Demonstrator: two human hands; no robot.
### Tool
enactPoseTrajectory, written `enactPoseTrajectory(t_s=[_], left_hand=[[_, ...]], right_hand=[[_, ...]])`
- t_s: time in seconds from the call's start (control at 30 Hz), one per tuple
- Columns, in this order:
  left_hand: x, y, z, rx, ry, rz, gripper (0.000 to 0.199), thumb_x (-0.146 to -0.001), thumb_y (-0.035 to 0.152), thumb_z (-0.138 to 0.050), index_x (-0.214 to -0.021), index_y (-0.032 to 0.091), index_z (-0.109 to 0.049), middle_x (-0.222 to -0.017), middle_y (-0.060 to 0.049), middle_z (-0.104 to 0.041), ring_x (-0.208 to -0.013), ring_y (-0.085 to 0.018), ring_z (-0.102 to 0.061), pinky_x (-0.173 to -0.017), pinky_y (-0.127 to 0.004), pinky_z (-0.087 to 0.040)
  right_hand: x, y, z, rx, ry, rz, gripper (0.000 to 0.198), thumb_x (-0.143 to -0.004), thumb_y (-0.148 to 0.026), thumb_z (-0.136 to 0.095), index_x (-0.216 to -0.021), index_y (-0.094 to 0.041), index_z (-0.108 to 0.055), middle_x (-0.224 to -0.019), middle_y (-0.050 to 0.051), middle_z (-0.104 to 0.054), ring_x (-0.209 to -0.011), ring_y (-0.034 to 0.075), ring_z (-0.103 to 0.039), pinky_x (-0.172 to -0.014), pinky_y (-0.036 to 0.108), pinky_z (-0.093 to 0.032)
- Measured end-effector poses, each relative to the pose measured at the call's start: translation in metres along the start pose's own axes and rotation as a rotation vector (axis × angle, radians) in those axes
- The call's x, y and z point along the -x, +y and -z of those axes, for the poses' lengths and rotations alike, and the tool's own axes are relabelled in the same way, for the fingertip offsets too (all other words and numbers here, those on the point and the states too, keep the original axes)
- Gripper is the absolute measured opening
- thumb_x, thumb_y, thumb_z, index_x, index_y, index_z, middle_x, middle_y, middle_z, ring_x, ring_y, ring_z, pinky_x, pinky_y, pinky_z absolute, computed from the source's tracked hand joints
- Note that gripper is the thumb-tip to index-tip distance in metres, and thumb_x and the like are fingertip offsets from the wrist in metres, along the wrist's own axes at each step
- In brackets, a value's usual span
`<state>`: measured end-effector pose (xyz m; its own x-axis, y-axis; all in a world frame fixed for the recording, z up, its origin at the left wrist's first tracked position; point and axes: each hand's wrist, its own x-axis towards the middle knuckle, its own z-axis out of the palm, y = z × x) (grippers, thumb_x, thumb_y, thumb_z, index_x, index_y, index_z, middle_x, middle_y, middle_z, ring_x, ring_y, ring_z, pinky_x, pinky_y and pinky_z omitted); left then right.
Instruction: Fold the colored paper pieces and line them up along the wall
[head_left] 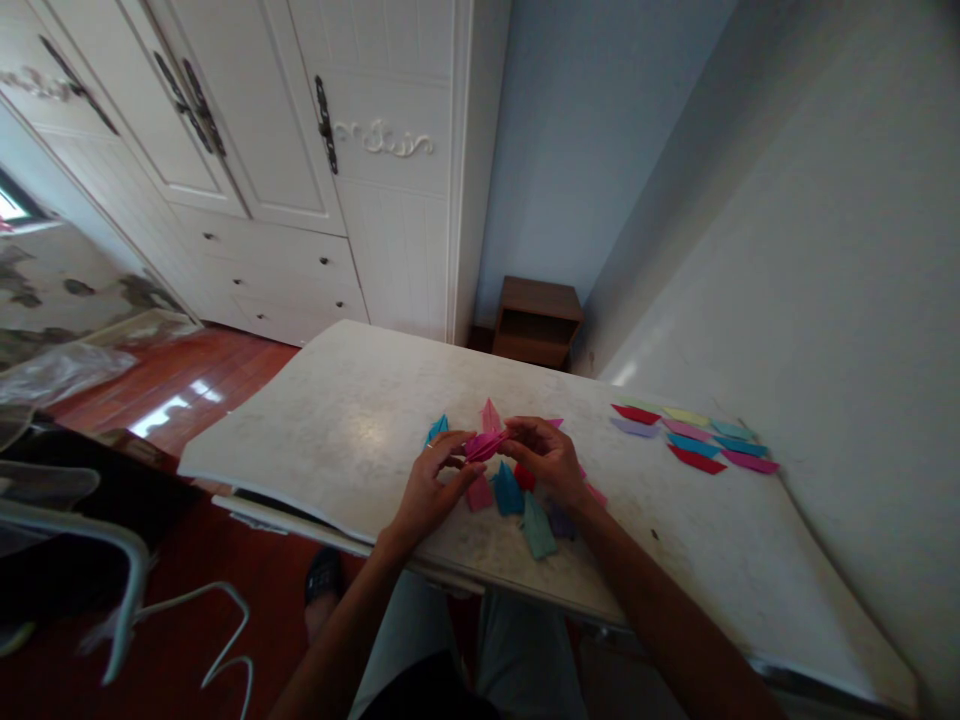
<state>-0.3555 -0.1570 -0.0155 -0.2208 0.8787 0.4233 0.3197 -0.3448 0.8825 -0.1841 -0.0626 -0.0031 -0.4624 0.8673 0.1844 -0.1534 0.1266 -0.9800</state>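
Observation:
Between my two hands is a magenta folded paper piece [484, 447], held just above the table. My left hand [437, 480] pinches its left end between thumb and fingers. At its right end, my right hand [546, 458] grips it with thumb and fingertips. Around and below the hands lie several folded papers: a light pink one [490, 414] behind, a blue one [437, 429] to the left, another blue one [508, 489] and a pale green one [538, 527] in front. A red one [525, 477] and a purple one [561, 520] are partly hidden by my right hand.
Several flat folded paper strips, among them a red strip [696, 459], lie in rows at the right of the white table [360, 410]. A wardrobe [390, 230] and a small brown cabinet [538, 293] stand beyond. A wall borders the right; a white metal frame [135, 560] is at left.

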Motion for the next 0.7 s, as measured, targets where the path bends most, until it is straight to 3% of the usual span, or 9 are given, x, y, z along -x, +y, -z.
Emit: enactPoseTrajectory(t_s=[0.2, 0.33, 0.47, 0.6, 0.7], left_hand=[[-0.001, -0.003, 0.001, -0.101, 0.007, -0.053, 0.032, -0.082, 0.03, -0.07, -0.112, 0.02, -0.065, -0.105, -0.006, -0.07, -0.08, -0.015, -0.068, -0.071, -0.028, -0.059], [-0.001, 0.0, 0.003, -0.102, -0.002, 0.018, 0.022, -0.088, 0.025, -0.06, -0.108, 0.02, -0.068, -0.098, -0.004, -0.074, -0.084, -0.017, -0.071, -0.076, -0.028, -0.058], [-0.001, 0.006, 0.003, 0.01, -0.052, 0.12, 0.022, -0.09, 0.029, -0.058, -0.107, 0.02, -0.069, -0.093, -0.004, -0.075, -0.078, -0.017, -0.072, -0.071, -0.027, -0.057], [-0.002, 0.01, 0.004, -0.019, -0.093, 0.115, 0.022, -0.09, 0.033, -0.058, -0.1, 0.019, -0.071, -0.086, -0.003, -0.075, -0.076, -0.018, -0.071, -0.069, -0.026, -0.055], [-0.002, 0.011, 0.005, -0.059, -0.09, 0.09, 0.023, -0.091, 0.034, -0.057, -0.099, 0.019, -0.072, -0.086, -0.002, -0.075, -0.077, -0.017, -0.07, -0.07, -0.026, -0.053]], right_hand=[[0.003, -0.003, -0.005, -0.077, -0.073, -0.04, 0.032, -0.069, -0.032, -0.082, -0.096, -0.022, -0.069, -0.093, 0.004, -0.073, -0.081, 0.019, -0.071, -0.073, 0.03, -0.057], [0.005, -0.004, -0.006, -0.065, -0.094, -0.012, 0.033, -0.072, -0.033, -0.08, -0.101, -0.024, -0.069, -0.099, 0.004, -0.072, -0.083, 0.018, -0.07, -0.074, 0.03, -0.056], [0.003, -0.003, -0.002, 0.053, -0.074, 0.013, 0.033, -0.075, -0.033, -0.078, -0.106, -0.025, -0.068, -0.102, 0.004, -0.07, -0.069, 0.012, -0.062, -0.06, 0.023, -0.051], [0.003, -0.001, -0.003, 0.093, -0.126, -0.025, 0.034, -0.075, -0.036, -0.076, -0.106, -0.024, -0.069, -0.095, 0.003, -0.07, -0.061, 0.01, -0.058, -0.053, 0.022, -0.047], [0.005, -0.001, -0.008, 0.099, -0.16, -0.05, 0.03, -0.075, -0.038, -0.075, -0.1, -0.022, -0.071, -0.084, 0.002, -0.07, -0.064, 0.013, -0.063, -0.057, 0.025, -0.051]])
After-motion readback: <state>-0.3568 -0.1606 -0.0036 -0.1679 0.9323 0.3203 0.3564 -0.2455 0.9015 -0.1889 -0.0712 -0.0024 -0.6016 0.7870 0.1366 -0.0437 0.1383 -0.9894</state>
